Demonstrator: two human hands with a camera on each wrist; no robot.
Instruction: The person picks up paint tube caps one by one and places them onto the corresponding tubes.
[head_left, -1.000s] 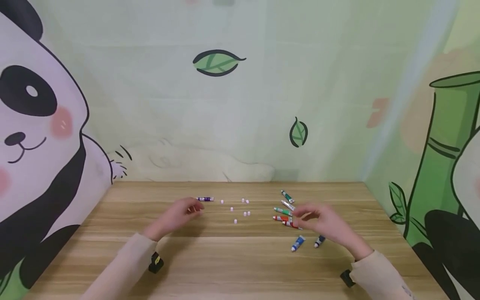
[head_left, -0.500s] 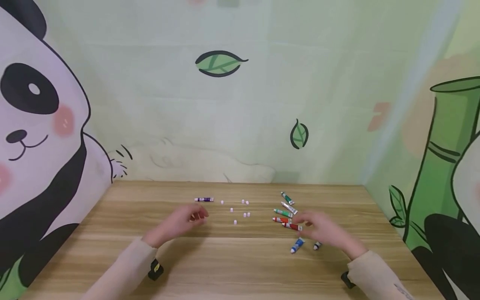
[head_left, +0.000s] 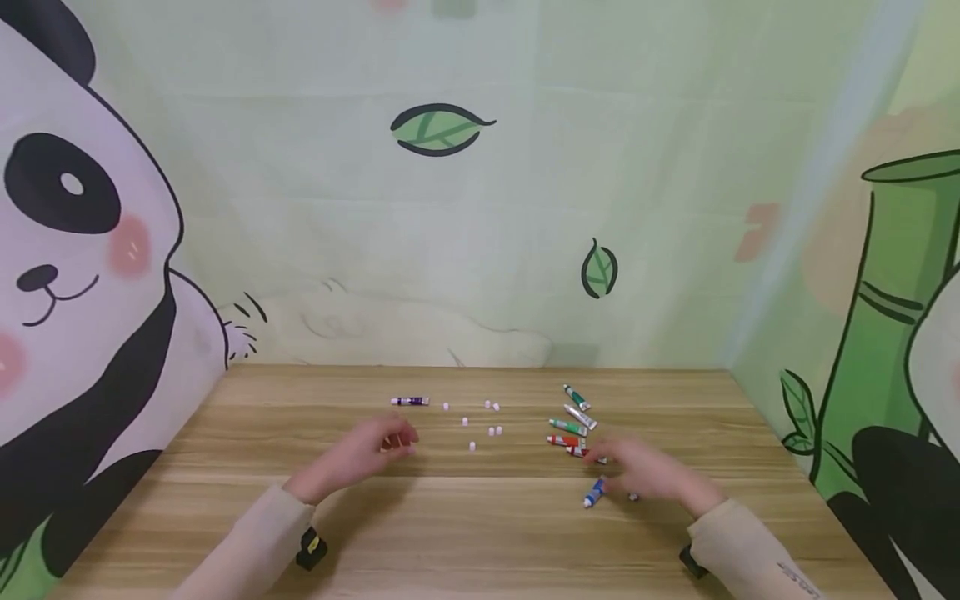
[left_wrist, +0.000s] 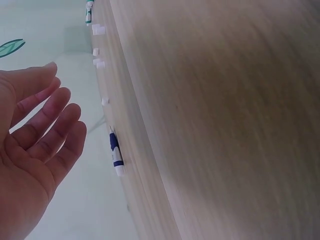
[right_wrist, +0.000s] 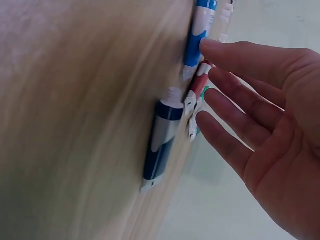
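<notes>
My left hand [head_left: 356,457] hovers over the left half of the table, its fingers loosely bent around nothing. Beyond it lies a purple paint tube [head_left: 410,402]. My right hand [head_left: 647,471] hangs above the paint tubes on the right, also holding nothing. Its thumb overlaps the blue paint tube [head_left: 594,493] in the right wrist view, and its fingertips reach close to the red paint tube [head_left: 576,452]. Beneath this hand lies a dark blue paint tube [right_wrist: 164,137], mostly hidden in the head view.
Several small white cap-like pieces [head_left: 472,447] lie scattered mid-table. Orange-red [head_left: 562,440], light green [head_left: 567,427], silver [head_left: 581,417] and dark green paint tubes [head_left: 576,397] lie at the right. A printed cloth backdrop [head_left: 480,217] stands behind the wooden table [head_left: 450,533].
My right hand has moved down and slightly left, from beside the red tube toward the blue one, covering most of the dark blue tube. My left hand has shifted slightly right and nearer.
</notes>
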